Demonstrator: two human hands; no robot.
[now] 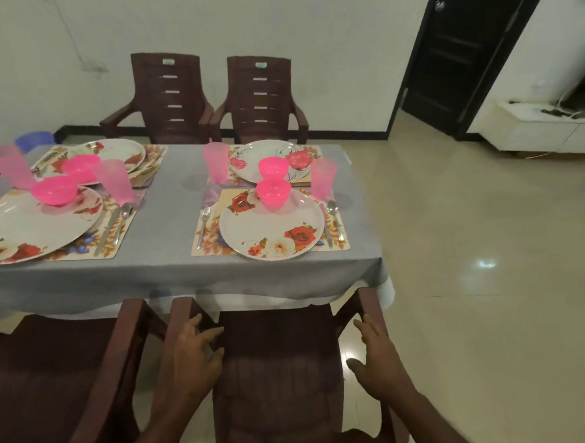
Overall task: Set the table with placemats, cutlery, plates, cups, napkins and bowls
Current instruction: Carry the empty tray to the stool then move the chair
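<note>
A: Obs. Both hands are on the dark brown plastic armchair (276,373) at the near edge of the worktop (167,258). The left hand (194,358) lies on the left armrest, fingers loosely spread, not clenched. The right hand (380,358) lies likewise on the right armrest. Neither grips anything else.

B: Settings?

A: Four are laid on the grey-clothed worktop. Toward the near right corner, a floral rectangular placemat (205,240) carries a round white rose-print plate (270,225). A pink plastic bowl (273,191) sits at the plate's far rim. A steel fork (203,225) lies left of the plate and a steel spoon (335,218) right. A pink translucent cup (323,178) stands beyond the spoon. No napkins are visible.

B: Step?

A: Judged: squaring the chair to that setting. Push evenly on both armrests and keep it straight. Stop short of the hanging cloth, since snagging it could drag the plates.
</note>
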